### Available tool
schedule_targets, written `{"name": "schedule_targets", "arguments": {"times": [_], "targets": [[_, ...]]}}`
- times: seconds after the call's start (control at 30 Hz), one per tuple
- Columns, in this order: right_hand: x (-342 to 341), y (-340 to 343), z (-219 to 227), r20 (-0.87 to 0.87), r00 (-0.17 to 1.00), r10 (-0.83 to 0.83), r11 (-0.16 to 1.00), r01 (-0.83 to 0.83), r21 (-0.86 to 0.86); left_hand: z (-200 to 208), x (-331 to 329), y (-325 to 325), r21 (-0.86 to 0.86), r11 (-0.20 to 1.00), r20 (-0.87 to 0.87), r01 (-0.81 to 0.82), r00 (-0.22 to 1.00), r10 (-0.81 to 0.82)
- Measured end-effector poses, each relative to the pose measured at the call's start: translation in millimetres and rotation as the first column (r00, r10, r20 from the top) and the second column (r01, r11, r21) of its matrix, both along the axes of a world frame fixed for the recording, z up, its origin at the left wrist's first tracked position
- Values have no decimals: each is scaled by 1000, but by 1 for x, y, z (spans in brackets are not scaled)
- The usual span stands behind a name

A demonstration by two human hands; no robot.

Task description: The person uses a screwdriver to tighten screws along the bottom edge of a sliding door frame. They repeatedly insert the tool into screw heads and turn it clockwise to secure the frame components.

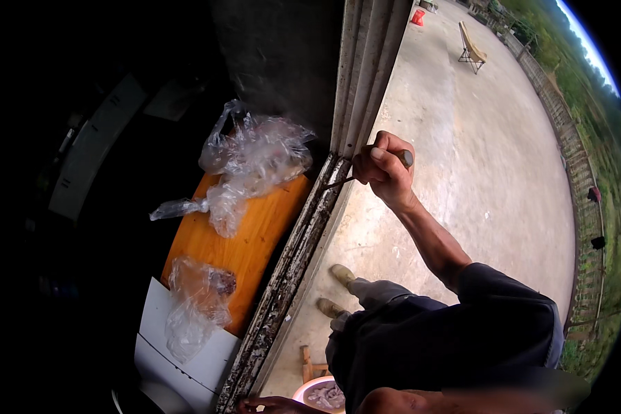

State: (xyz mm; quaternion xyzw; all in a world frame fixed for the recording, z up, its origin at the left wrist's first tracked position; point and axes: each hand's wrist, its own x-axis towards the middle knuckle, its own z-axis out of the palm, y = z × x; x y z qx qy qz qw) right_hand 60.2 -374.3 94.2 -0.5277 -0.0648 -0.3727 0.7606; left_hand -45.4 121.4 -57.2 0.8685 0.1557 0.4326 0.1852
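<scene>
My right hand [386, 169] is closed in a fist around a screwdriver [407, 159]. The rounded end of its handle sticks out past my fingers, and its thin dark shaft slants left into the window track [283, 276]. That track is dirty, with flaking pale paint and dark grooves, where the tip meets it close to the upright frame [366, 76]. At the bottom edge, my left hand [272, 405] is only partly in view. Its fingers look apart and reach over the near end of the track, with no object visible in them.
Inside the window, crumpled clear plastic bags [262, 152] lie on an orange wooden board [255, 241], beside a white panel [179, 345]. Outside, a basin [324, 395] with pale contents stands near my legs. A folding chair [470, 52] sits farther off on concrete.
</scene>
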Motion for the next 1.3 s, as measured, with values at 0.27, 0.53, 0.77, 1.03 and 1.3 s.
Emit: {"name": "schedule_targets", "arguments": {"times": [0.27,0.53,0.77,1.03,1.3], "targets": [[19,-33,-2,-97,969,-225,934,186,-305,6,9,-3,34,999,16,-17,1000,17],[45,-8,15,-173,917,-360,764,184,-619,13,9,-6,53,998,1,-44,999,44],[50,5,31,-296,952,-82,986,34,-162,20,15,-15,48,997,0,-56,998,56],[64,-15,18,-142,905,-400,724,217,-655,19,15,-13,63,996,1,-60,998,60],[32,-13,26,-316,888,-334,861,152,-485,20,17,-11,69,995,-10,-67,998,68]]}}
